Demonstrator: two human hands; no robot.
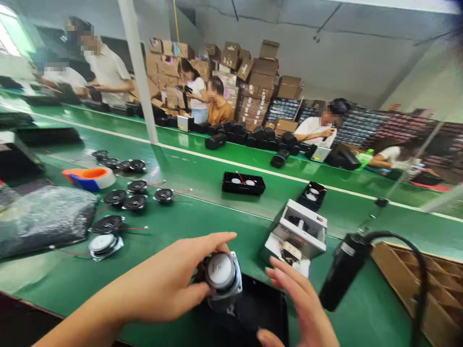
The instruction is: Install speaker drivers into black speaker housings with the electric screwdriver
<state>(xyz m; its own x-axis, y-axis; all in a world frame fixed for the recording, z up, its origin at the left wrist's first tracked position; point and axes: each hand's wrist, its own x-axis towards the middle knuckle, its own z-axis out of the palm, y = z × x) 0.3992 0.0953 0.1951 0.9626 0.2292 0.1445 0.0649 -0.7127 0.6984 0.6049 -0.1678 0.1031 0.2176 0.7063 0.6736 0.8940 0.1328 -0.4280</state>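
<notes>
My left hand (pixel 170 277) grips a small loudspeaker driver (pixel 220 271) between thumb and fingers, its round silver magnet side facing up. Below it lies an open black speaker housing (pixel 269 306), partly hidden by the driver and my hands. My right hand (pixel 302 306) is at the housing's right side, thumb and fingers apart, holding nothing; whether it touches the housing edge I cannot tell. On the left of the bench lie several more loudspeaker drivers (pixel 135 202) with thin red wires, one of them magnet side up (pixel 103 245).
A grey-white dispenser (pixel 302 226) stands ahead, and a black electric screwdriver (pixel 345 270) hangs at right beside a divided cardboard box (pixel 408 289). Farther off are a black housing with drivers (pixel 244 184), a tape roll (pixel 92 178) and a plastic bag (pixel 47 214). Several people work across the bench.
</notes>
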